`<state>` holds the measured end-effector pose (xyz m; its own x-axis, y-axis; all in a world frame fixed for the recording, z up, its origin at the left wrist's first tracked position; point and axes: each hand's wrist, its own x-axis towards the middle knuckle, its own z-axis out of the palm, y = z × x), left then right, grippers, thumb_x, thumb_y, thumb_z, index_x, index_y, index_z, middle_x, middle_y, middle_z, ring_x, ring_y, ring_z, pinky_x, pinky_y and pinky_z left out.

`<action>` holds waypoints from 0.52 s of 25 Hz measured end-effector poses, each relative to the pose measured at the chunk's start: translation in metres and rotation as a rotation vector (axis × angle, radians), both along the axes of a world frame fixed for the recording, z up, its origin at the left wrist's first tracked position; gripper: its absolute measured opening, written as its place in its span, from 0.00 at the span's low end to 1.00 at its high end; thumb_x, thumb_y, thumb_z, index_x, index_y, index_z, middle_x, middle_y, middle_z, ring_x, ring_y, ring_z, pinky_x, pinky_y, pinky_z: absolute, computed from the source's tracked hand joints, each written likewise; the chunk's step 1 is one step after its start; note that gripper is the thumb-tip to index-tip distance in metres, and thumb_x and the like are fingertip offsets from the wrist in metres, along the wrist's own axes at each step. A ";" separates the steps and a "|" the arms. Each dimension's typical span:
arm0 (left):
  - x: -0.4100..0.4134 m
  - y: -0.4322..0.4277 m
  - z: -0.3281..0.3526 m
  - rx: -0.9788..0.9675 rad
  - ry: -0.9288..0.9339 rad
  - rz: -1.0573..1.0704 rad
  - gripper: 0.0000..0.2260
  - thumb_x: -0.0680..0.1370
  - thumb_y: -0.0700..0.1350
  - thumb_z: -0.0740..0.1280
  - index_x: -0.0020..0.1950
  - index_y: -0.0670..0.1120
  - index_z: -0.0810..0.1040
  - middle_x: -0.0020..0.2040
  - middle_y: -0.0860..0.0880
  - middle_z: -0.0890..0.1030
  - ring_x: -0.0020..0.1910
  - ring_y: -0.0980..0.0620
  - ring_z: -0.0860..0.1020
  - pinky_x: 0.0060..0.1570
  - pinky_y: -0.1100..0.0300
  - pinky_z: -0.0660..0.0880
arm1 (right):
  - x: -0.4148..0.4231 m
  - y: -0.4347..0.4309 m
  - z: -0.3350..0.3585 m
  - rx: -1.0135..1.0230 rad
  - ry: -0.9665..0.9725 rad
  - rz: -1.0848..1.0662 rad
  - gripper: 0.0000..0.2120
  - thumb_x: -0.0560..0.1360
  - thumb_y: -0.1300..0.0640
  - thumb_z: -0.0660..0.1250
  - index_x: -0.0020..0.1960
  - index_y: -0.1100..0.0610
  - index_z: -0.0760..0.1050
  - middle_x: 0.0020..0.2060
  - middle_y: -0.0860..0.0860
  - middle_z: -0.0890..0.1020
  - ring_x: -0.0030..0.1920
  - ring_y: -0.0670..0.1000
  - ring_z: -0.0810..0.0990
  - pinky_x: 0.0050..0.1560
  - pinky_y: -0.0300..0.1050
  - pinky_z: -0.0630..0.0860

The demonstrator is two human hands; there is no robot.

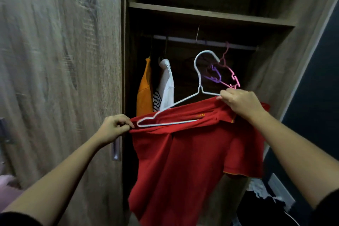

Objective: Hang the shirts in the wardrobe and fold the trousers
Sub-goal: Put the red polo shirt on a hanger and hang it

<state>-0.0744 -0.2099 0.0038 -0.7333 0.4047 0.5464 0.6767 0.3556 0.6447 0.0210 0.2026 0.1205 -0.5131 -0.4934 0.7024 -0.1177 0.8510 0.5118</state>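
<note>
A red shirt (183,161) hangs in front of the open wardrobe, partly on a white wire hanger (199,82) whose left end lies inside the collar. My left hand (113,128) pinches the shirt's left shoulder edge. My right hand (240,102) grips the shirt's right shoulder together with the hanger's right arm. The hanger's hook stands below the rail (185,39), not on it. An orange shirt (145,88) and a white shirt (167,86) hang at the rail's left.
Empty purple (213,74) and pink (230,71) plastic hangers dangle from the rail just above my right hand. A shelf (201,13) runs above the rail. The closed wooden door (60,69) fills the left. Dark and white clothes (260,198) lie low on the right.
</note>
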 end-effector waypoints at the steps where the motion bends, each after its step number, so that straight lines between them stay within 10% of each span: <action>1: 0.000 -0.002 0.003 0.019 0.003 0.031 0.19 0.69 0.37 0.69 0.36 0.64 0.82 0.41 0.59 0.81 0.33 0.63 0.77 0.35 0.68 0.74 | 0.001 0.000 -0.005 0.040 -0.012 -0.006 0.10 0.74 0.47 0.54 0.42 0.54 0.63 0.31 0.53 0.77 0.27 0.55 0.79 0.17 0.42 0.68; 8: 0.042 0.060 0.050 0.084 0.546 0.472 0.07 0.70 0.40 0.65 0.39 0.42 0.83 0.38 0.45 0.77 0.36 0.52 0.75 0.37 0.62 0.69 | -0.009 -0.060 -0.010 -0.473 -0.295 -0.202 0.18 0.79 0.42 0.53 0.47 0.54 0.73 0.47 0.54 0.81 0.47 0.61 0.80 0.40 0.50 0.72; 13: 0.066 0.093 0.036 -0.346 0.953 0.319 0.12 0.76 0.50 0.61 0.56 0.46 0.74 0.43 0.48 0.76 0.33 0.47 0.79 0.25 0.58 0.73 | -0.007 -0.064 -0.002 -0.625 -0.317 0.056 0.17 0.77 0.41 0.53 0.42 0.50 0.74 0.40 0.45 0.81 0.45 0.53 0.80 0.44 0.51 0.76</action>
<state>-0.0084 -0.1171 0.0396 -0.1629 0.5124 0.8431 0.6924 0.6682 -0.2723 0.0138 0.1382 0.1182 -0.7257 -0.0775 0.6837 -0.2327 0.9627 -0.1378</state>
